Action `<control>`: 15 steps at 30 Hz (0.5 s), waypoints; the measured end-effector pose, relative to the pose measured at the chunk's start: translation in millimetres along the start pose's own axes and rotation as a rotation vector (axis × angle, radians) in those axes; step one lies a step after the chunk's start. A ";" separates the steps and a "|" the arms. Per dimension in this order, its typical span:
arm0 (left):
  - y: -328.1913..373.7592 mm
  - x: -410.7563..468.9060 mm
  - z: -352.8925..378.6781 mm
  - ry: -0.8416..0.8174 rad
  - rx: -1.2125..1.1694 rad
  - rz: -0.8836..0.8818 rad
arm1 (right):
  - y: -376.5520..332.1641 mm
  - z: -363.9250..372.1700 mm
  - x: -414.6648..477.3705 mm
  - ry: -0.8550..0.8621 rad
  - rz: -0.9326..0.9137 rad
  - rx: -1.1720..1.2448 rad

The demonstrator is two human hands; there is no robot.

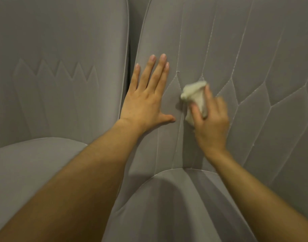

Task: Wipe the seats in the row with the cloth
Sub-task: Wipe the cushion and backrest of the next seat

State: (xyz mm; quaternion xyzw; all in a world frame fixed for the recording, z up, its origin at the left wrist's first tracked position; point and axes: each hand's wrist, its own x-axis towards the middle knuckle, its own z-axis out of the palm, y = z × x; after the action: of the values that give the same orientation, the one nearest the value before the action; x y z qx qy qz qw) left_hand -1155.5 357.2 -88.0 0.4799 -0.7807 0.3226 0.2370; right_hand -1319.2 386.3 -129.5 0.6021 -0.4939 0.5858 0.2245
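Grey upholstery fills the whole view: two seats side by side, with a dark narrow gap between their backrests. The left seat point(62, 49) carries a faint zigzag pattern pressed into its back, while the right seat point(254, 67) is quilted with pale stitched lines that form long angular panels. Both bare forearms reach forward over the right seat's cushion to its backrest. The left hand point(146, 100) lies flat and wide on that backrest near its left edge, fingers straight and pointing up, thumb spread out to the side. Just beside it, the right hand point(210, 117), slightly blurred, grips a bunched white cloth point(195, 95) and presses it against the stitching; the cloth sticks out above and left of the curled fingers, between the two hands.
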 end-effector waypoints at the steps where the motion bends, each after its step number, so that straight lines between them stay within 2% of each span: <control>1: -0.1 -0.2 0.2 0.002 0.003 0.002 | -1.5 0.0 17.1 0.034 0.009 -0.005; 4: -0.3 -0.1 0.7 0.009 0.011 0.012 | -2.9 6.4 43.3 0.012 0.028 -0.011; 7: -1.9 0.4 -0.4 0.003 0.011 0.038 | 4.4 17.1 0.9 -0.063 0.009 -0.005; 10: -2.1 -6.9 0.1 -0.011 0.035 0.059 | 6.6 18.9 -49.0 -0.102 0.074 0.018; 15: 2.0 -28.9 6.8 0.000 0.006 0.049 | -2.0 4.2 -41.0 -0.097 0.176 0.122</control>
State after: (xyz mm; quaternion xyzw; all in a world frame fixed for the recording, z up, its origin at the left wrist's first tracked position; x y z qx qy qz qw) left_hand -1145.3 370.2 -112.8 0.4613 -0.7912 0.3308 0.2274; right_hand -1308.4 397.2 -167.8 0.5966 -0.5186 0.6024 0.1108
